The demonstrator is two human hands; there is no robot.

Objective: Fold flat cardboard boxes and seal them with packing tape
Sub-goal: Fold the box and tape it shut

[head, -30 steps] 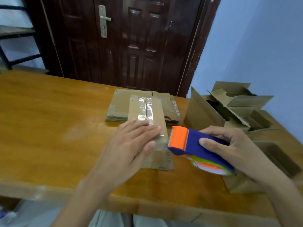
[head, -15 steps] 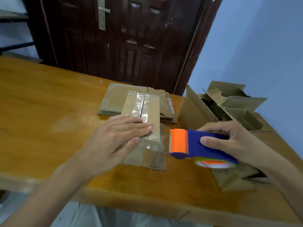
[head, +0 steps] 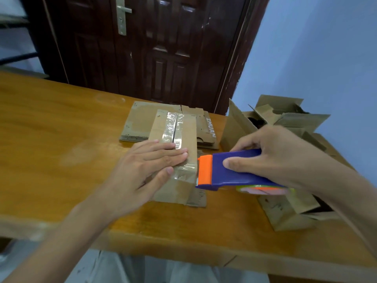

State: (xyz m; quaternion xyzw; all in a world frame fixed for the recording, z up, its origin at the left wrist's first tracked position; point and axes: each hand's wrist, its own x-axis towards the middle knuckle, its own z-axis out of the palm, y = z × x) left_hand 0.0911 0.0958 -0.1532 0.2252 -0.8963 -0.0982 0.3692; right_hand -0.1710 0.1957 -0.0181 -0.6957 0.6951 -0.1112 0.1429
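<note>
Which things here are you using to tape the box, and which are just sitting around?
Using now:
- small brown cardboard box with clear tape along its seam
- blue and orange tape dispenser
- left hand, pressing flat on the box
- right hand, gripping the dispenser

Just lying about:
- flat cardboard sheets behind the box
- opened cardboard boxes at the right
- dark wooden door

Desk (head: pixel 51 123) left of the taped box (head: pixel 183 139): open wood, free passage. Right side crowded: open cartons (head: pixel 285 119) heaped near the desk edge, tape dispenser (head: pixel 230 170) just beside the box. Flat cardboard (head: pixel 142 119) lies behind.
</note>
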